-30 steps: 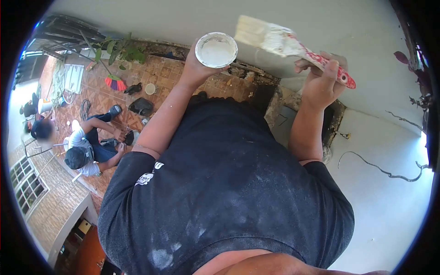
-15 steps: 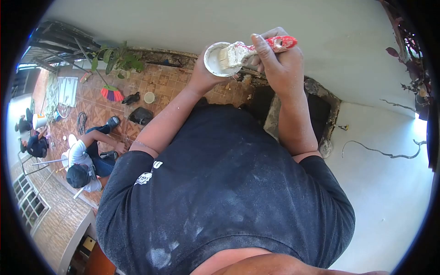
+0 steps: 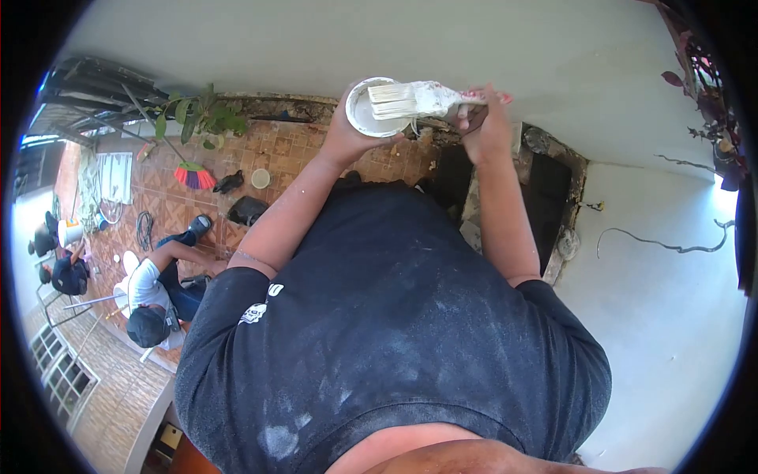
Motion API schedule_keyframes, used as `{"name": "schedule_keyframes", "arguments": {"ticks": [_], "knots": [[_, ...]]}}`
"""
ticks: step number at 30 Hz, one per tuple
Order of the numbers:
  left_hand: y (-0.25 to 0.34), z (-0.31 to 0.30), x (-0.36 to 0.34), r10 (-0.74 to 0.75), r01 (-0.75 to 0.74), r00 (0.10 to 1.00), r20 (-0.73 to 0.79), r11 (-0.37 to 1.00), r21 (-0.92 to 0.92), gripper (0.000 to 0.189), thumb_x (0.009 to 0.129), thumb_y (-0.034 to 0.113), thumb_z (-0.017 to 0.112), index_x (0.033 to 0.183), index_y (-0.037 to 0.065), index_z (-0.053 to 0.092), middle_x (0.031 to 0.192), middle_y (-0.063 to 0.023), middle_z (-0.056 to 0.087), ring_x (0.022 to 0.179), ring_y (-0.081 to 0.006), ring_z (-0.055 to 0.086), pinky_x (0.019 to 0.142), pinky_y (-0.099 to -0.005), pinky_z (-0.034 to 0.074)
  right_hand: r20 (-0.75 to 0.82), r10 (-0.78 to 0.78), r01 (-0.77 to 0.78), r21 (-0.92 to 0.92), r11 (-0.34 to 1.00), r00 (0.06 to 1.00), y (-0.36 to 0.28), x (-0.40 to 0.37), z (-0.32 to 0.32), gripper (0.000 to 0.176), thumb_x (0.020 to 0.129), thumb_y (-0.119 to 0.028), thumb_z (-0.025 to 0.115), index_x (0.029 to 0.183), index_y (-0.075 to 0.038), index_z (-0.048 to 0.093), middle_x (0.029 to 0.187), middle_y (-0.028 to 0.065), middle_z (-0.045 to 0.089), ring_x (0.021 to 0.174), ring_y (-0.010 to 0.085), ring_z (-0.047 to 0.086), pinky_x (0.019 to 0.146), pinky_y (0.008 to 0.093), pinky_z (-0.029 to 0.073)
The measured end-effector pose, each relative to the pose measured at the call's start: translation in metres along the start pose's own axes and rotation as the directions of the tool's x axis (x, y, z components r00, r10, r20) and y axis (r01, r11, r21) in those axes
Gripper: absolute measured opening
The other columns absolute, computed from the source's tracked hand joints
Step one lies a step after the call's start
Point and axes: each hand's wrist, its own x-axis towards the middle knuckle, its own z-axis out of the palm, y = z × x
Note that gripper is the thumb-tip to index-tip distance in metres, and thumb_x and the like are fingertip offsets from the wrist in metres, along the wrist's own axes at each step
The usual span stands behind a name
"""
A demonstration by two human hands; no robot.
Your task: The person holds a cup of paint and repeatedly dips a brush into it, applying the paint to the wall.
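Note:
Fingers of my left hand (image 3: 345,136) wrap round a small round tub (image 3: 353,118) with a white-smeared rim and pale paint inside. My right hand (image 3: 487,130) grips a wide paintbrush (image 3: 430,98) by its red handle, which is mostly covered by the fingers. Thick white paint coats the brush's ferrule, and its pale bristles lie flat over the tub's opening. A drip hangs below the brush near the tub's right rim. Behind both hands rises a pale wall (image 3: 316,47).
On the tiled floor (image 3: 292,150) stand a white container (image 3: 260,178) and a dark bag (image 3: 247,211). A colourful broom (image 3: 194,176) leans near a leafy plant (image 3: 209,117). One person (image 3: 158,292) sits at left; another (image 3: 67,272) is farther off. A dark pit (image 3: 549,189) lies below my right arm.
The brush has turned so its broad bristle face shows over the tub. My right hand has shifted slightly down and rotated, now covering most of the red handle.

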Motion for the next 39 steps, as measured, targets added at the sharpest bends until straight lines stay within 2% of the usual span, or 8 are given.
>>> {"name": "schedule_keyframes", "arguments": {"ticks": [4,6,15,19,24,28,34,39], "knots": [[0.004,0.004,0.008,-0.039,0.031,0.996,0.078,0.995,0.097,0.086,0.057,0.013,0.093,0.129,0.002,0.048,0.123,-0.0103,0.059,0.116,-0.0198,0.056,0.101,-0.0364,0.045,0.105,0.222,-0.245,0.411,0.878,0.969,0.049,0.002,-0.042,0.026,0.100,-0.035,0.047,0.093,-0.011,0.052,0.074,0.0032,0.059,0.055,0.0144,0.049,0.056,0.0304,0.044],[-0.001,0.009,0.017,-0.054,0.042,0.993,0.108,0.993,0.107,0.085,0.056,0.014,0.093,0.128,0.002,0.049,0.123,-0.0098,0.059,0.115,-0.0193,0.056,0.100,-0.0361,0.045,-0.030,0.279,-0.232,0.471,0.851,0.960,0.067,0.005,-0.053,0.026,0.099,-0.037,0.047,0.092,-0.012,0.052,0.077,0.0024,0.058,0.057,0.0153,0.049,0.057,0.0321,0.043],[-0.007,0.077,0.077,-0.059,0.055,0.986,0.155,0.998,0.029,0.087,0.056,0.013,0.093,0.130,0.002,0.049,0.121,-0.0083,0.060,0.113,-0.0192,0.057,0.100,-0.0353,0.045,-0.259,0.025,0.199,0.799,0.568,0.966,0.041,0.000,-0.145,0.034,0.098,-0.035,0.045,0.088,-0.003,0.051,0.067,0.0030,0.048,0.061,0.0163,0.045,0.061,0.0319,0.041],[-0.022,0.104,0.084,-0.056,0.073,0.984,0.168,0.993,-0.095,0.085,0.057,0.010,0.089,0.131,0.002,0.048,0.122,-0.0084,0.059,0.114,-0.0208,0.057,0.101,-0.0361,0.044,-0.421,-0.186,0.444,0.676,0.589,0.888,-0.019,0.006,-0.213,0.024,0.096,-0.027,0.050,0.091,-0.004,0.053,0.076,0.0061,0.059,0.065,0.0163,0.051,0.061,0.0320,0.042],[-0.034,0.133,0.086,-0.124,0.128,0.992,0.038,0.983,-0.133,0.084,0.060,0.005,0.085,0.133,0.003,0.045,0.124,-0.0087,0.057,0.115,-0.0222,0.055,0.100,-0.0365,0.044,-0.639,-0.462,0.731,0.243,0.638,0.616,-0.135,0.013,-0.237,0.015,0.093,-0.018,0.057,0.095,-0.004,0.053,0.081,0.0073,0.062,0.067,0.0168,0.056,0.063,0.0302,0.045],[-0.021,0.150,0.091,-0.152,0.150,0.988,-0.021,0.986,-0.071,0.081,0.062,0.005,0.084,0.133,0.003,0.046,0.123,-0.0084,0.057,0.114,-0.0225,0.055,0.099,-0.0374,0.045,-0.570,-0.721,0.851,-0.070,0.520,0.394,-0.208,0.032,-0.227,0.013,0.091,-0.012,0.059,0.097,-0.003,0.053,0.085,0.0094,0.064,0.070,0.0150,0.059,0.062,0.0281,0.047],[-0.031,0.188,0.092,-0.126,0.124,0.992,-0.023,0.989,-0.078,0.079,0.063,0.006,0.084,0.132,0.003,0.046,0.122,-0.0080,0.057,0.113,-0.0217,0.055,0.096,-0.0365,0.046,-0.252,-0.898,0.682,-0.585,0.439,0.361,-0.222,0.102,-0.247,0.010,0.089,-0.008,0.061,0.090,0.001,0.057,0.078,0.0106,0.066,0.065,0.0144,0.063,0.061,0.0274,0.049],[-0.062,0.206,0.087,-0.052,0.052,0.998,-0.022,0.998,-0.019,0.081,0.062,0.007,0.085,0.133,0.003,0.045,0.123,-0.0076,0.056,0.114,-0.0208,0.054,0.097,-0.0363,0.045,-0.118,-0.980,0.689,-0.697,0.197,0.160,-0.245,0.074,-0.238,0.010,0.086,-0.008,0.063,0.085,0.000,0.058,0.068,0.0099,0.063,0.063,0.0144,0.063,0.059,0.0298,0.049]]}}
